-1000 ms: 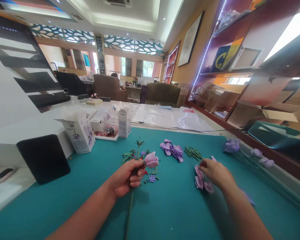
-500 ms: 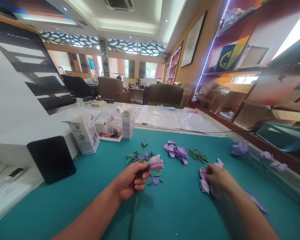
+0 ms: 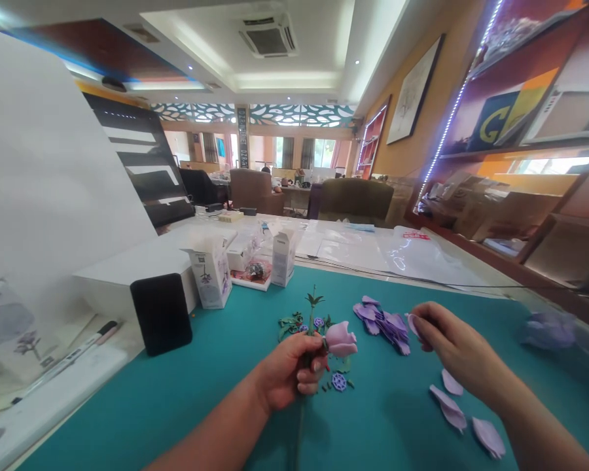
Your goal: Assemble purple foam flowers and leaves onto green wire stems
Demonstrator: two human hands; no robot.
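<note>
My left hand (image 3: pixel 294 369) is closed round the green stem of an artificial flower (image 3: pixel 341 339), whose lilac bud points right beside my thumb. A leafy stem tip (image 3: pixel 315 299) rises above that fist. Off to the right, my right hand (image 3: pixel 442 333) pinches a small lilac petal (image 3: pixel 412 324) above the mat. Loose petals (image 3: pixel 449 407) lie below my right hand. Between the hands is a heap of purple petals (image 3: pixel 383 325). A purple wheel-shaped piece (image 3: pixel 339 382) and small green parts (image 3: pixel 291 322) lie around my left hand.
A green mat (image 3: pixel 235 366) covers the table. White boxes (image 3: pixel 210 275) and a black tablet-like panel (image 3: pixel 161 314) stand at the left. A finished-looking purple flower (image 3: pixel 547 329) lies blurred at the right edge. Clear plastic sheets (image 3: pixel 353 245) lie beyond the mat.
My right hand has lifted from the loose petals with one petal in its fingers and moved up. My left hand still holds the flower. The camera view has turned left.
</note>
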